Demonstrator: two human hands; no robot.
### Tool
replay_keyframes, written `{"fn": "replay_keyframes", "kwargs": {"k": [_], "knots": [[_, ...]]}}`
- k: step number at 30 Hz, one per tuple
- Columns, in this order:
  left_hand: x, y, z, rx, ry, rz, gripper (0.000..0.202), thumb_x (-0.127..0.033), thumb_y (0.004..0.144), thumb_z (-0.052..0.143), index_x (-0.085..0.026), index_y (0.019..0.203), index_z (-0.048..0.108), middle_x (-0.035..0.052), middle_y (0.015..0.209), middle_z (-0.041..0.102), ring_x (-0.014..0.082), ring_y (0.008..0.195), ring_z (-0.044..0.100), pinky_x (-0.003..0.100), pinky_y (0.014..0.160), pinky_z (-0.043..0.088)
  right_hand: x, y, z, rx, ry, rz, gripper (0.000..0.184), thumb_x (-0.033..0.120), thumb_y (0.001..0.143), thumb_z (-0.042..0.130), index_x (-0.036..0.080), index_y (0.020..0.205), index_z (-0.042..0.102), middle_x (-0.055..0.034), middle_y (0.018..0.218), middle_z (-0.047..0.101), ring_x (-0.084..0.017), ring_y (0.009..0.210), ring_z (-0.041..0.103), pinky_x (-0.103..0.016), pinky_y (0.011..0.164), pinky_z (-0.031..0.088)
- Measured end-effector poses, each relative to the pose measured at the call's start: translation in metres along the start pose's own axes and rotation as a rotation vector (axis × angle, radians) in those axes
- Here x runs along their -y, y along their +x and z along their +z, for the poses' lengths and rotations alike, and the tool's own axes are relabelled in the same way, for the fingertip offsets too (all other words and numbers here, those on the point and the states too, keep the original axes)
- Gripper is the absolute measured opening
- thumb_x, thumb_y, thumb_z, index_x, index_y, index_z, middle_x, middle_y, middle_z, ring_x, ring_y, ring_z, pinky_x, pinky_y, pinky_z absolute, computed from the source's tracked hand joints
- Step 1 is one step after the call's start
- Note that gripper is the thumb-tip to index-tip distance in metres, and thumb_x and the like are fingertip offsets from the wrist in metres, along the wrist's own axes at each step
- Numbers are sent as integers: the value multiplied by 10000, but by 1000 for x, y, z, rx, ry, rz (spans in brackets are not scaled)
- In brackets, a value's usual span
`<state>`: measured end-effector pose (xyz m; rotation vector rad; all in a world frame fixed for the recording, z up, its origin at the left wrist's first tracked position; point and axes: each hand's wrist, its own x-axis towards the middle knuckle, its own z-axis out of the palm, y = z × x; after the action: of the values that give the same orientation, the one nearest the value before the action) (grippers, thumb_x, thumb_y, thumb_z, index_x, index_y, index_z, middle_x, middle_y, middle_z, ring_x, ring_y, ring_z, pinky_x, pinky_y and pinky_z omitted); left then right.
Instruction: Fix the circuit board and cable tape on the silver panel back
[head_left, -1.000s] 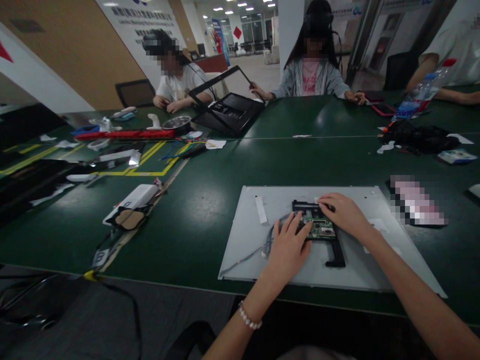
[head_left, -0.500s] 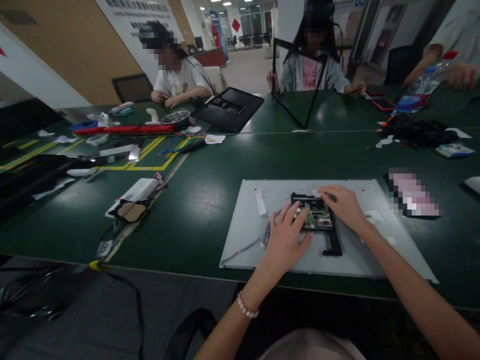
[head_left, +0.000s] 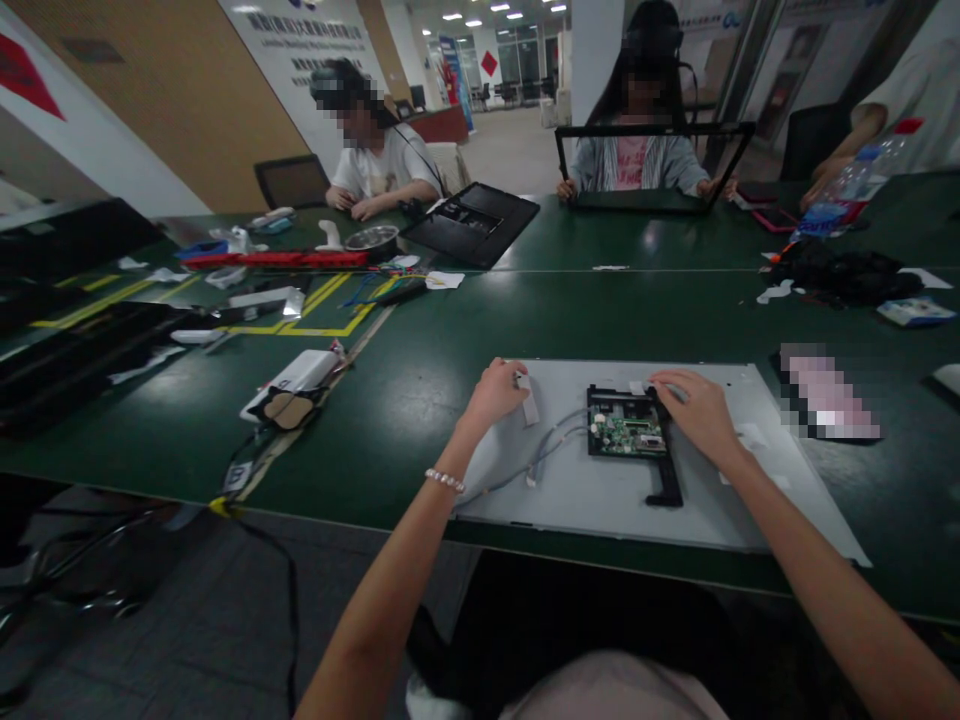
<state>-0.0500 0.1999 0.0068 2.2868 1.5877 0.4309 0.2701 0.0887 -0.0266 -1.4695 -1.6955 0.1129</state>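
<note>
My left hand [head_left: 498, 398] is at the far left of the pale flat panel [head_left: 562, 505], fingers closed at the upper end of a white strip [head_left: 530, 408]. My right hand [head_left: 697, 412] has its bent fingers at the upper right corner of a black plastic bracket [head_left: 666, 485]; the fingertips are partly hidden. Set in this bracket is a green circuit board [head_left: 628, 432]. A small white tab [head_left: 638, 387] shows at the bracket's top edge, close to my right fingertips. Grey cables [head_left: 541, 447] curve from the board's left side across the panel.
A pixelated phone-like object [head_left: 829, 390] lies right of the panel. Left stands a white taped pack [head_left: 296, 385] with a cord. Across the green table [head_left: 420, 420], one person holds a black rectangular frame [head_left: 652, 130]; another sits by a black panel [head_left: 476, 220]. Bottles [head_left: 840, 190] stand far right.
My left hand has moved off the circuit board, leftward to the white strip. My right hand stays at the bracket's corner. Across the table, the person has turned the black frame level with both hands.
</note>
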Motion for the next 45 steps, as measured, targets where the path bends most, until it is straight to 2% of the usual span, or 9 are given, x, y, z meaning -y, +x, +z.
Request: {"fn": "replay_keyframes", "kwargs": {"k": [4, 9, 13, 16, 24, 35, 38, 40, 45], "knots": [[0, -1, 1, 10, -62, 37, 155, -98, 756, 590, -161, 823, 715, 38, 765, 667, 178, 764, 633, 280, 755, 485, 1, -1, -1, 3, 0, -6, 271, 324, 914, 500, 185, 908, 732, -99, 982, 750, -251, 951, 683, -440, 915, 511], [-7, -11, -25, -57, -379, 27, 99, -166, 783, 587, -169, 784, 686, 28, 756, 686, 147, 729, 629, 248, 691, 464, 15, 4, -14, -8, -11, -22, 287, 320, 931, 484, 172, 990, 722, -111, 1026, 740, -261, 986, 672, -462, 934, 500], [-22, -34, -42, 3, -641, 32, 102, -254, 778, 620, -168, 792, 675, 22, 746, 673, 136, 712, 610, 245, 679, 461, 51, 4, -27, 50, -9, -59, 336, 329, 959, 461, 198, 1204, 650, -100, 1179, 700, -255, 1100, 637, -477, 970, 490], [-32, -54, -36, 82, -668, 38, 123, -269, 784, 616, -165, 785, 681, 21, 748, 671, 133, 702, 599, 251, 684, 458, 88, -8, -25, 177, 42, -134, 370, 315, 973, 453, 193, 1293, 591, -105, 1267, 656, -237, 1182, 596, -467, 1027, 468], [-37, -75, 2, 94, -459, 43, 122, -189, 802, 566, -157, 811, 684, 25, 757, 699, 149, 720, 633, 269, 714, 480, 137, -55, 21, 374, 46, -323, 414, 150, 927, 447, 164, 1319, 581, -117, 1332, 622, -246, 1312, 505, -482, 1103, 426], [-50, -83, 8, -50, -131, 83, 219, -113, 845, 549, -170, 1013, 677, 62, 988, 688, 191, 909, 648, 316, 870, 507, 141, -75, 39, 407, -95, -404, 363, 155, 943, 468, 114, 1277, 605, -143, 1316, 633, -247, 1249, 568, -463, 1120, 414], [-64, -100, 6, -224, 1, 136, 357, -89, 856, 547, -167, 1200, 606, 108, 1207, 602, 232, 1105, 582, 373, 974, 467, 141, -78, 40, 400, -94, -397, 353, 165, 945, 479, 99, 1267, 607, -153, 1322, 627, -253, 1252, 565, -471, 1122, 412], [-74, -116, 8, -298, 87, 160, 319, -92, 884, 523, -175, 1178, 612, 112, 1209, 591, 254, 1128, 556, 403, 975, 458, 141, -78, 41, 389, -87, -390, 345, 161, 940, 485, 95, 1253, 614, -158, 1304, 637, -260, 1243, 572, -482, 1115, 420], [-90, -145, 21, -250, 182, 198, 251, -86, 908, 499, -202, 1076, 644, 90, 1131, 641, 257, 1077, 568, 413, 932, 462, 141, -78, 42, 363, -43, -379, 382, 111, 911, 486, 107, 1277, 597, -164, 1305, 636, -256, 1234, 582, -483, 1090, 452]]}}
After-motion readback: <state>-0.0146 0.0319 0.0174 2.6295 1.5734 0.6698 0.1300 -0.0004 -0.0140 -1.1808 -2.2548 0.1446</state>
